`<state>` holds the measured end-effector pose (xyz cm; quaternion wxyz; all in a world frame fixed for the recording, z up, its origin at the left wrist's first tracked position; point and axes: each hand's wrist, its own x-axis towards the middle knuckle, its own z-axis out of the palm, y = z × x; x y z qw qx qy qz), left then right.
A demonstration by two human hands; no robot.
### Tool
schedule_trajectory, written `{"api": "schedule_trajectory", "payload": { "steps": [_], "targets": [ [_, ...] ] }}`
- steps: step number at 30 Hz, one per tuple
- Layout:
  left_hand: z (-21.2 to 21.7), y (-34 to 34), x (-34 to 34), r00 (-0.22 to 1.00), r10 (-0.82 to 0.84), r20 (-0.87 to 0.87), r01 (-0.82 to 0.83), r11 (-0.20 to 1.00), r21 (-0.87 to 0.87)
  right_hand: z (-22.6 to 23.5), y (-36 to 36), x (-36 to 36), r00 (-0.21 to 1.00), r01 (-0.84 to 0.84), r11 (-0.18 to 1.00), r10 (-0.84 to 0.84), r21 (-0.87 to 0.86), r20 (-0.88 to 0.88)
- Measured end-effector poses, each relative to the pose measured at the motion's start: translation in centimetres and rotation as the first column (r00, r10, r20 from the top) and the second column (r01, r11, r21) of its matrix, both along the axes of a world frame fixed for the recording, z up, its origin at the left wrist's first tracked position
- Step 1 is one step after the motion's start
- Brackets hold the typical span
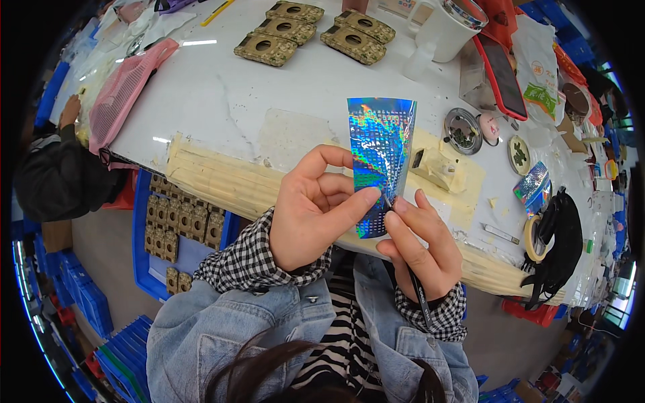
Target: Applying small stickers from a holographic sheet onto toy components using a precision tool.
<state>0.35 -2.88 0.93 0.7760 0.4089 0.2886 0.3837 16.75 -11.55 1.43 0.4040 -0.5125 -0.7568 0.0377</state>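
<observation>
My left hand [312, 208] is closed on a shiny holographic sticker sheet [383, 144], blue and green with rows of tiny marks, its thumb pressed on the lower part. The sheet stands upright above the table's front edge, slightly curved. In my right hand [426, 252] is a slim black pair of tweezers [418, 292], pinched between thumb and fingers. Its tip meets the lower part of the sheet beside my left thumb. Whether the tip grips a sticker is too small to tell.
Camouflage parts with round holes [275, 50] sit at the back of the white table. More fill a blue tray [141, 262] below left. Rightward are a white mug [447, 37], a red-edged phone [500, 77], a round dish [463, 131] and a tape roll [535, 238]. Another person's sleeve [50, 168] is far left.
</observation>
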Motion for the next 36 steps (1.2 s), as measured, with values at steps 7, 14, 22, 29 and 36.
{"api": "schedule_trajectory", "payload": {
  "steps": [7,14,22,29,36],
  "targets": [
    [0.0,-0.1,0.0,1.000,-0.007,-0.006,0.007,1.000,0.011,-0.2,0.0,0.0,1.000,-0.007,1.000,0.007,0.016,-0.003],
    [0.1,0.0,0.0,1.000,-0.009,0.012,0.009,1.000,-0.016,-0.2,0.0,0.1,0.999,-0.008,0.999,0.009,0.034,-0.033],
    [-0.5,0.7,-0.7,0.996,0.085,0.008,-0.085,0.994,0.064,-0.4,-1.7,1.6,0.991,0.131,0.991,-0.132,-0.032,-0.014],
    [-1.0,1.5,-0.9,0.987,0.157,0.034,-0.158,0.987,0.042,-3.5,-3.1,3.2,0.946,0.287,0.954,-0.269,-0.081,0.179],
    [-1.0,1.5,-1.2,0.987,0.157,0.015,-0.158,0.987,0.044,-4.0,-2.3,3.2,0.935,0.290,0.952,-0.260,-0.101,0.240]
  ]
}}
